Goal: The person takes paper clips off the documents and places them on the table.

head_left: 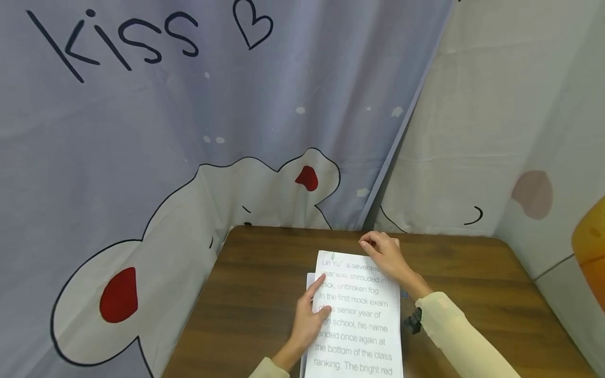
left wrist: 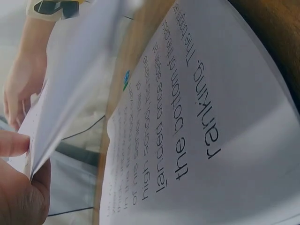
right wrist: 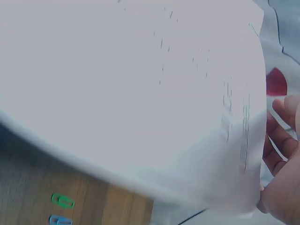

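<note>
Printed sheets of paper (head_left: 356,325) are in front of me, with a green paper clip (head_left: 333,256) at the top left edge. My left hand (head_left: 309,315) holds them by the left side. In the left wrist view, the thumb and fingers of my left hand (left wrist: 21,183) pinch raised sheets (left wrist: 79,70) above a printed page (left wrist: 243,117). My right hand (head_left: 385,254) is at the top right corner, its fingers loosely bent. In the right wrist view, the thumb of my right hand (right wrist: 286,183) meets the edge of the bowed sheet (right wrist: 117,93), with its other fingers apart from it.
A green paper clip (right wrist: 62,200) and a blue paper clip (right wrist: 61,220) lie on the brown wooden table (head_left: 250,304), right of the paper. A printed curtain (head_left: 283,79) hangs behind the table's far edge. A dark device (head_left: 414,321) sits at my right wrist.
</note>
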### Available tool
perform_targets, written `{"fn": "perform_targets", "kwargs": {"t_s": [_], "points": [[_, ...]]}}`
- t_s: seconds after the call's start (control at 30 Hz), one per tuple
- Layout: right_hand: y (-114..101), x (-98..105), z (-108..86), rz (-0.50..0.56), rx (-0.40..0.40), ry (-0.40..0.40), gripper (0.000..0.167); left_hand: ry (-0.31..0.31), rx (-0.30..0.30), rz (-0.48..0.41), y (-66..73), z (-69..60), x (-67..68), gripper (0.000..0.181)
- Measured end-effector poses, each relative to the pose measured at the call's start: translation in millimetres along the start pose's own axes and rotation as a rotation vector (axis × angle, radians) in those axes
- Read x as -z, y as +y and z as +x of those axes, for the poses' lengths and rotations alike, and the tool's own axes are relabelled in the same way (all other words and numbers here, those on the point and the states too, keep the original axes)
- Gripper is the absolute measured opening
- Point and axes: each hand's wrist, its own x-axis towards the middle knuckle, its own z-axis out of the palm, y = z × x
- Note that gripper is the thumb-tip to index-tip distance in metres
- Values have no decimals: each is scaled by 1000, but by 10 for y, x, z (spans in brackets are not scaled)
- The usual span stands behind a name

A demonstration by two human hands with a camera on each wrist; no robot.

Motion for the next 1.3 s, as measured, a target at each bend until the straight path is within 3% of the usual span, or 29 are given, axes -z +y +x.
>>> {"fn": "perform_targets", "kwargs": {"t_s": [0.33,0.53,0.73,1.13,1.3], "points": [[-298,-224,69,4,20,-70,9,-62,-7,-46,16,-17,-15,84],[-418,-336,105,-41,-28,-114,22,-70,7,-69,2,-19,-28,86],[-465,-420,110,-66,-104,-129,23,-57,-35,-65,22,-2,-52,85],[-548,-451,103,61,-226,-147,18,-61,-11,-68,13,-38,-38,85],[-565,-430,110,146,-266,-164,17,-50,-27,-51,8,-33,-42,84]]}}
